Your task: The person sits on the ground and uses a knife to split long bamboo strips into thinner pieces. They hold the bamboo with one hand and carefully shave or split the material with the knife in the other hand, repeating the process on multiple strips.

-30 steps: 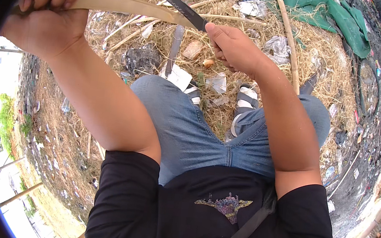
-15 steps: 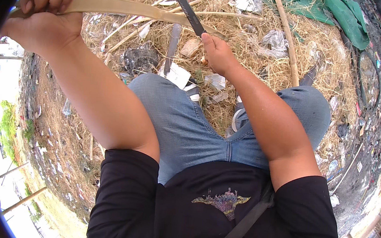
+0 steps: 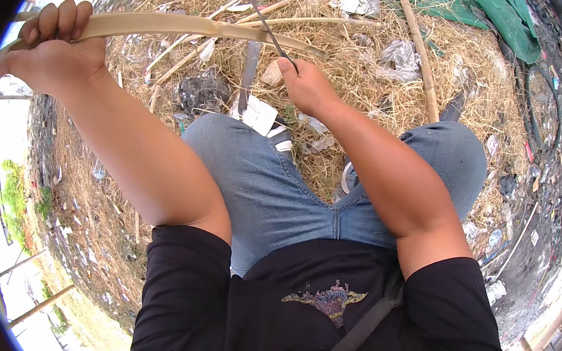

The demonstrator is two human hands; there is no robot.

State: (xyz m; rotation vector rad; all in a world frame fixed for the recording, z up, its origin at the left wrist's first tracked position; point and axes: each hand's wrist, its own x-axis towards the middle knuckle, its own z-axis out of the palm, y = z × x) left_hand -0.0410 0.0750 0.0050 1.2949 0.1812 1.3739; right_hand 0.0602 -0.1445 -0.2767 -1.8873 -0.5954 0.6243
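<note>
My left hand [image 3: 57, 53], at the far upper left, is closed round one end of a long pale bamboo strip [image 3: 160, 24]. The strip stretches right across the upper part of the view, with a node along it and its tapered far end over the dry straw. My right hand [image 3: 307, 86] grips the handle of a dark knife [image 3: 263, 20]. Its blade points up and left, seen almost edge-on, and crosses the strip near the far end. Whether blade and strip touch, I cannot tell.
Several thin bamboo sticks [image 3: 311, 22] lie on the straw beyond the strip. A thicker pole [image 3: 419, 49] stands out at right, near green sheeting [image 3: 509, 25]. A dark flat bar [image 3: 249, 69], white paper [image 3: 257, 114] and a blackened lump [image 3: 202, 90] lie before my knees.
The knife has rolled from showing its broad side to nearly edge-on, and my right hand has shifted slightly left and down. My left hand and the strip have dropped a little.
</note>
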